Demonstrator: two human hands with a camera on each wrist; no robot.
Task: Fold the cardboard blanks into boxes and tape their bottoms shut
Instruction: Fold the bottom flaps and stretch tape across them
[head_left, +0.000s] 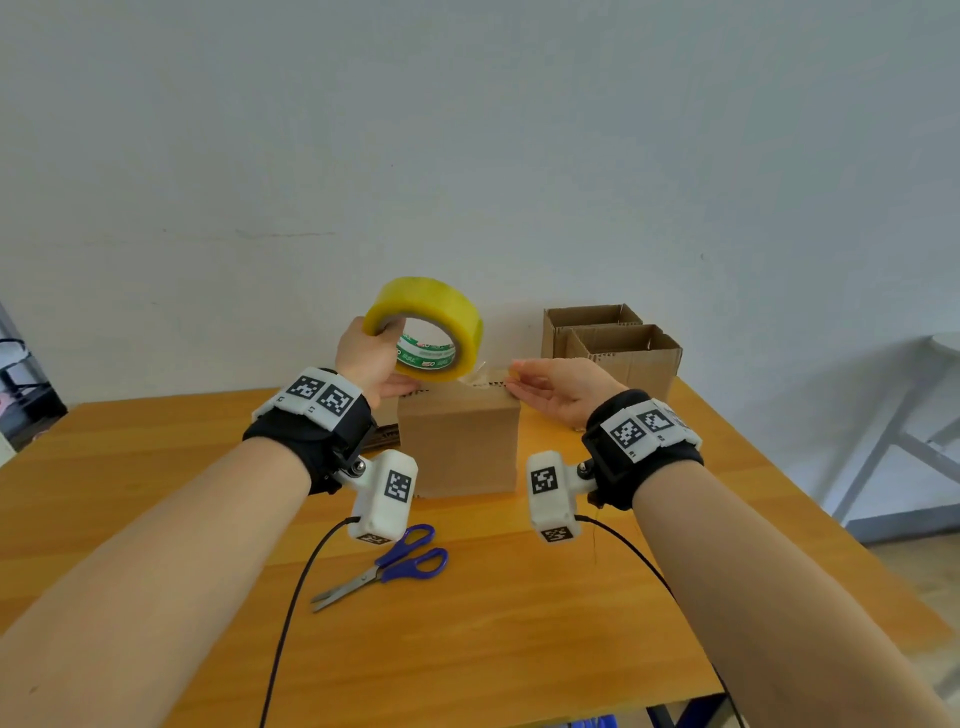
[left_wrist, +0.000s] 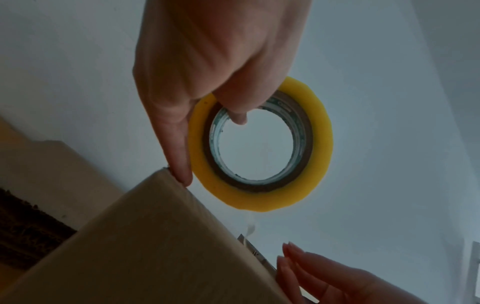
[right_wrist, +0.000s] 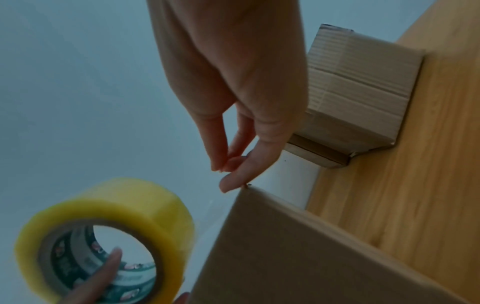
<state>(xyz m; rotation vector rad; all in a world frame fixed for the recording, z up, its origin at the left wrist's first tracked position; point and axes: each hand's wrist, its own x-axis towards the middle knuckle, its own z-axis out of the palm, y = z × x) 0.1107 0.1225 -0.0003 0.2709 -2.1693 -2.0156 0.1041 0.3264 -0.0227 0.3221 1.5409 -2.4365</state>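
A folded cardboard box (head_left: 460, 441) stands on the wooden table (head_left: 156, 467), closed flaps up. My left hand (head_left: 371, 358) grips a yellow roll of clear tape (head_left: 441, 306) just above the box's top left edge, with one finger through the core (left_wrist: 237, 115) and another fingertip touching the box (left_wrist: 145, 246). A short strip of tape (head_left: 478, 375) runs from the roll to the box's top right edge. There my right hand (head_left: 524, 382) rests with straight fingers, its thumb tip (right_wrist: 228, 185) touching the box corner (right_wrist: 298, 257).
Two open-topped boxes (head_left: 623, 348) stand at the back right of the table. Blue-handled scissors (head_left: 387, 566) lie in front of the box. A stack of flat cardboard (head_left: 387, 435) lies behind my left wrist. A white frame (head_left: 893, 415) stands past the table's right edge.
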